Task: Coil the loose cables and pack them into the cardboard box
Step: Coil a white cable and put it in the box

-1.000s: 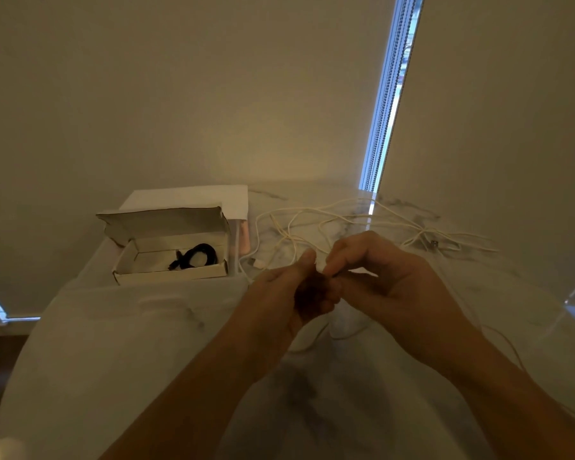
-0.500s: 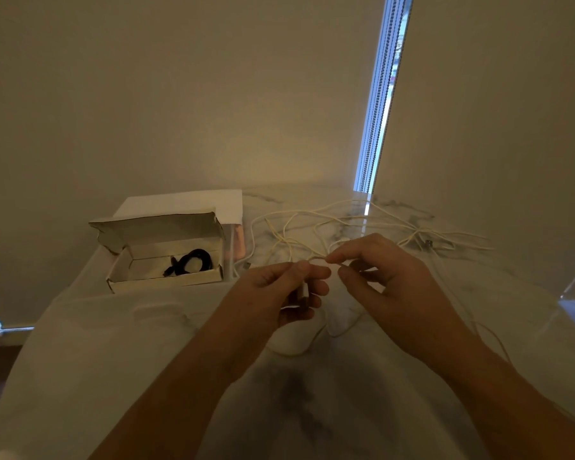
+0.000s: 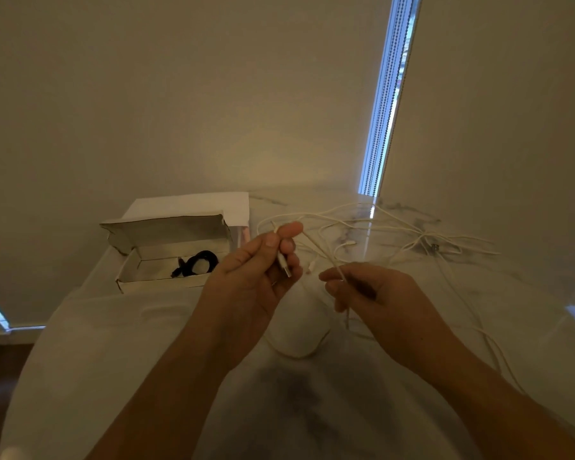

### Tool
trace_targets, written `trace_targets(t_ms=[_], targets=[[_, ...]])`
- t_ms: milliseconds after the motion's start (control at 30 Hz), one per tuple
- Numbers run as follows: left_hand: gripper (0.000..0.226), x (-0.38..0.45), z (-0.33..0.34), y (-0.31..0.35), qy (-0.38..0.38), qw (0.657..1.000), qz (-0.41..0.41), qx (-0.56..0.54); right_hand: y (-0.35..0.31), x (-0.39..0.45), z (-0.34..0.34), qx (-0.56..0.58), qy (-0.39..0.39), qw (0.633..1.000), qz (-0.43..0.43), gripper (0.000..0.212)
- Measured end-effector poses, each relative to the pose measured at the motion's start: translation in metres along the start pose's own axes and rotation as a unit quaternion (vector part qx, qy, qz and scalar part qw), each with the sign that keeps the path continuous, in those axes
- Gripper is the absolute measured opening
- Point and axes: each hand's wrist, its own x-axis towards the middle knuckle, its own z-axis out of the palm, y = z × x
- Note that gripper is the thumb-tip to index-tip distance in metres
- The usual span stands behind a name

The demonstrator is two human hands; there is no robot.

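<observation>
Hands parted; left hand (image 3: pixel 259 277) pinches white cable (image 3: pixel 319 249), right hand (image 3: pixel 375 293) grips it; connector down-right.

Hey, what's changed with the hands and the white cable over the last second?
The hands, bunched together a second ago, have drawn apart: the left hand rose slightly, pinching the white cable near its plug, while the right hand slid down and rightward along it, stretching a length between them. The cardboard box, the black cable inside and the loose cables stayed put.
</observation>
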Motion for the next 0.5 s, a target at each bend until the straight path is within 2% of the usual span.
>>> trace_targets(t_ms=[167,267,400,500], targets=[[0.035,0.002,-0.006,0.005,0.036,0.998,0.015,-0.042,-0.007,-0.008,0.017,0.047,-0.05,0.998,-0.002,0.026],[0.036,0.005,-0.011,0.007,0.069,0.996,0.043,-0.039,-0.009,-0.011,0.022,0.032,-0.061,0.997,-0.016,0.032],[0.035,0.009,-0.015,0.008,0.123,0.988,0.082,-0.04,-0.013,-0.013,0.023,0.048,-0.061,0.997,-0.015,0.034],[0.032,0.009,-0.014,0.008,0.142,0.985,0.101,-0.019,-0.015,-0.015,0.021,0.019,-0.078,0.997,-0.021,0.032]])
